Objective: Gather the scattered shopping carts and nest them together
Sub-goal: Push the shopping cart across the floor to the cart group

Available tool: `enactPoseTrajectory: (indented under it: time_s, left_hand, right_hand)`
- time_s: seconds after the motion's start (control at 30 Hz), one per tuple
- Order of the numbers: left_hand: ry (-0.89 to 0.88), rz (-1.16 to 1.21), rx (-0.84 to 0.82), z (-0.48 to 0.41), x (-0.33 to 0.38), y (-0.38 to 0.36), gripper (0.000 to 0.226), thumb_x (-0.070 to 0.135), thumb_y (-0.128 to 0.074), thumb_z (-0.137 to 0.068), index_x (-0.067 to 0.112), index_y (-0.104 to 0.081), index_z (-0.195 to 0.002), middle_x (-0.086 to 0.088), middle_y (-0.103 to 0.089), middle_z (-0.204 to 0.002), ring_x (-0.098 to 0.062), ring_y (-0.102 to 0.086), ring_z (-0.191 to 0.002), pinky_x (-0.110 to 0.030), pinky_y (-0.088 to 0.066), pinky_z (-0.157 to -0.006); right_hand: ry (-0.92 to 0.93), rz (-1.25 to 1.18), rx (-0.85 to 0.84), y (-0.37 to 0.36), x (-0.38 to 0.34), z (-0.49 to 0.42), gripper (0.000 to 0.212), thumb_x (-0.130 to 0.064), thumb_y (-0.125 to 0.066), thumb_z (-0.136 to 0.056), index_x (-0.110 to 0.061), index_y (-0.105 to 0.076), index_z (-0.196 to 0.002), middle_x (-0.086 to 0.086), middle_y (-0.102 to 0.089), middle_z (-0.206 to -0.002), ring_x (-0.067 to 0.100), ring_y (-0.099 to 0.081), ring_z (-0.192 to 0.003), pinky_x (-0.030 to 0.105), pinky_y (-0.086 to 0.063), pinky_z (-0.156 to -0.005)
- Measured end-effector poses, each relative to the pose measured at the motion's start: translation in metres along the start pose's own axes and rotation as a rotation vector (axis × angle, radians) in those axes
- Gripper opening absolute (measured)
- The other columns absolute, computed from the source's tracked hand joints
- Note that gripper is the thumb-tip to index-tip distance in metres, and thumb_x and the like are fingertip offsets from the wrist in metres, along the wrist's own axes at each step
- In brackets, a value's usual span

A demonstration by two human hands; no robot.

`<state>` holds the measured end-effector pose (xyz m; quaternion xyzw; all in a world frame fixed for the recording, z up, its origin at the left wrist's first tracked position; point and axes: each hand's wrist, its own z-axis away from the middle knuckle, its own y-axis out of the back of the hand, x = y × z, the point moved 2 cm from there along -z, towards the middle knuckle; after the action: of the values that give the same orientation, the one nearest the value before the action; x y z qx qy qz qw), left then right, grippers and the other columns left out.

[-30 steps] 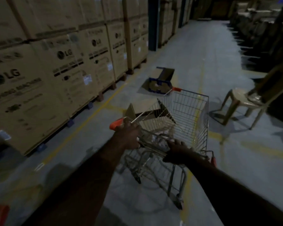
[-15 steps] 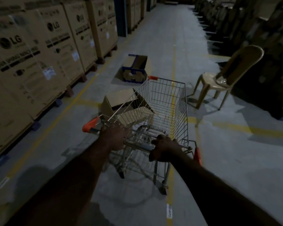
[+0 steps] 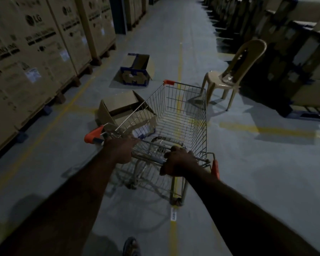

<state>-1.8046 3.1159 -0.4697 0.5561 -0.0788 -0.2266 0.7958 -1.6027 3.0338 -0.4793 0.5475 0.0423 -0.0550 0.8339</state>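
A wire shopping cart [image 3: 181, 111] with orange corner caps stands in front of me in a dim warehouse aisle, its basket empty. My left hand [image 3: 121, 149] grips the push handle near its left orange end. My right hand [image 3: 179, 162] grips the same handle near the right end. The cart points up the aisle, over a yellow floor line. No other cart is in view.
An open cardboard box [image 3: 118, 108] lies just left of the cart; a second open box with blue edges [image 3: 135, 72] lies further ahead. A tan plastic chair [image 3: 233, 71] stands at the right. Tall stacked cartons [image 3: 35, 48] line the left, dark stacked goods [image 3: 288, 52] the right.
The cart has swung to the right, from facing the left cartons to facing up the aisle. Both hands keep their grip on the handle. The chair and boxes look closer.
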Motion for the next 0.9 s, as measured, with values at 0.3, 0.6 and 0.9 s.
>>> enactPoseTrajectory:
  time_s: [0.3, 0.6, 0.9]
  left_hand:
    - [-0.208, -0.022, -0.085, -0.023, 0.072, 0.015, 0.087, 0.022, -0.056, -0.091, 0.035, -0.005, -0.161, -0.002, 0.000, -0.170, -0.034, -0.030, -0.149, -0.051, -0.034, -0.115]
    - [-0.421, -0.179, -0.087, -0.079, 0.163, 0.046, 0.110, 0.044, -0.073, -0.078, 0.035, -0.001, -0.161, 0.002, 0.003, -0.170, -0.029, -0.027, -0.151, -0.056, -0.029, -0.117]
    - [-0.659, -0.293, -0.034, -0.094, 0.252, 0.069, 0.101, 0.037, -0.064, -0.082, 0.038, 0.000, -0.160, 0.003, 0.001, -0.170, -0.032, -0.033, -0.148, -0.056, -0.035, -0.114]
  right_hand:
    - [-0.142, -0.091, 0.038, -0.019, 0.070, 0.041, 0.087, -0.072, -0.068, -0.071, -0.030, -0.050, -0.145, 0.006, -0.044, -0.145, 0.033, -0.040, -0.135, 0.060, -0.027, -0.112]
    - [-0.392, -0.240, 0.139, -0.024, 0.141, 0.078, 0.106, -0.068, -0.075, -0.070, -0.028, -0.026, -0.155, 0.004, -0.034, -0.160, 0.030, -0.034, -0.144, 0.057, -0.023, -0.117]
    - [-0.675, -0.340, 0.162, -0.036, 0.177, 0.126, 0.112, -0.064, -0.075, -0.075, -0.022, -0.015, -0.160, 0.006, -0.025, -0.165, 0.029, -0.027, -0.149, 0.060, -0.015, -0.121]
